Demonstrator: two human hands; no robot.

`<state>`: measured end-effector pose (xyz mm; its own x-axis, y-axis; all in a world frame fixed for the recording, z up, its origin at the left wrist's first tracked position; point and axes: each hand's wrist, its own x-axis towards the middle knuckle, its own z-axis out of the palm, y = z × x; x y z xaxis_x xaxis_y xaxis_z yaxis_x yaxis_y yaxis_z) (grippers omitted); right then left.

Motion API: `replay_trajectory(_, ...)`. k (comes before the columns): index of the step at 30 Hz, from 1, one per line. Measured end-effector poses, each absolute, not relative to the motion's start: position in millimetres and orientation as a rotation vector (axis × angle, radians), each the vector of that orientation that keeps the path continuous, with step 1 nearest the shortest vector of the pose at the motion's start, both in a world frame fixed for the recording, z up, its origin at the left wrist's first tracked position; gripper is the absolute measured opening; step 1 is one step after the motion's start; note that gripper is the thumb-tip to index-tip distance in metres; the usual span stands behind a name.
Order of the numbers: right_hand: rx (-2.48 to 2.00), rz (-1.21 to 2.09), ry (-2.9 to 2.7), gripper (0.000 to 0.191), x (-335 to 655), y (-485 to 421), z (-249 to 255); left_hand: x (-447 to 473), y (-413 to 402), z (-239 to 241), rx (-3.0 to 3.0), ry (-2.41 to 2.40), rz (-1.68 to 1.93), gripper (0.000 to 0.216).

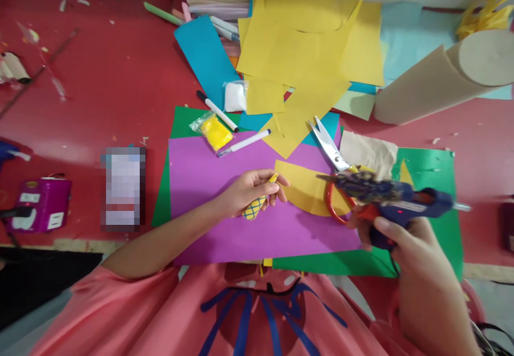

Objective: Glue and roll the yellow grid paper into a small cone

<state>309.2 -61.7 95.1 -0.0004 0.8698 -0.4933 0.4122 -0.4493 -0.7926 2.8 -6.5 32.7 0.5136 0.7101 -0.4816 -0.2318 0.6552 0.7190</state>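
My left hand [257,190] is closed around a small yellow paper cone [254,207] marked with blue crossed lines, above the purple sheet [225,243]. A yellow tip pokes out between thumb and forefinger. In my right hand [401,238] is a dark blue glue gun [409,201], its nozzle pointing left toward the left hand but apart from it. A red light glows on its side, and a glue stick juts from its back. Behind the gun lie orange-handled scissors [329,144], partly hidden, and a cut piece of yellow paper [301,184].
Yellow sheets [305,51] and a blue strip [206,56] lie at the back. Two white markers [219,111] and a bag of yellow clay [216,132] rest nearer. A large paper roll [433,85] stands right. A purple power box [44,203] and blurred phone [122,189] are left.
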Motion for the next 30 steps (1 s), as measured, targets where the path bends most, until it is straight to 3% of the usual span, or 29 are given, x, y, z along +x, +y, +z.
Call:
replay_trajectory(6,-1.683,1.646,-1.433,0.030,258,-29,77,3,-8,30,0.683,0.853,0.622,0.021)
replay_trajectory(16,-1.624,1.659,-1.573,0.023,253,-28,74,7,-9,39,0.758,0.896,0.611,0.014)
replay_trajectory(30,-1.603,1.622,-1.627,0.020,252,-27,68,5,-9,35,0.854,0.951,0.550,0.027)
